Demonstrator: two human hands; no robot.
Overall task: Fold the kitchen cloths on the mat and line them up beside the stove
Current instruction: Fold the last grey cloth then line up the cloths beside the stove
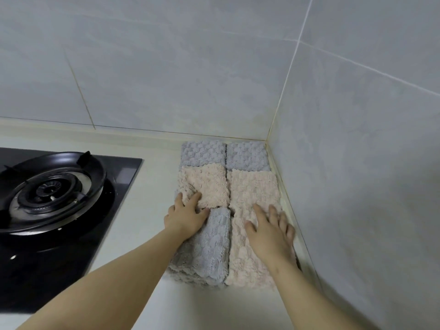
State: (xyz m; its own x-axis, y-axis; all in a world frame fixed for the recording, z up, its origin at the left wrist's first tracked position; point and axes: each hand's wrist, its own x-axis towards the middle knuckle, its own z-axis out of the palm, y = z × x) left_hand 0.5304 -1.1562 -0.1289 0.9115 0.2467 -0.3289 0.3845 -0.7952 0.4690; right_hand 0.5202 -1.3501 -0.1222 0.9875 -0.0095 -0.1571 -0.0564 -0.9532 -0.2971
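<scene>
Pink and grey cloths (252, 186) lie edge to edge in two columns against the corner wall (357, 163); bare counter (157, 186) separates them from the stove (52, 191). Left hand (185, 217) and right hand (271, 229) rest flat on them, fingers spread.

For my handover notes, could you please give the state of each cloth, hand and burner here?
Left hand: open, pressing down.
Right hand: open, pressing flat.
Back-left grey cloth: folded, flat.
Back-right grey cloth: folded, flat.
Left pink cloth: folded, fingertips on it.
Front grey cloth: folded, flat.
Right pink cloth: flat, palm on it.
Stove burner: no flame visible.
</scene>
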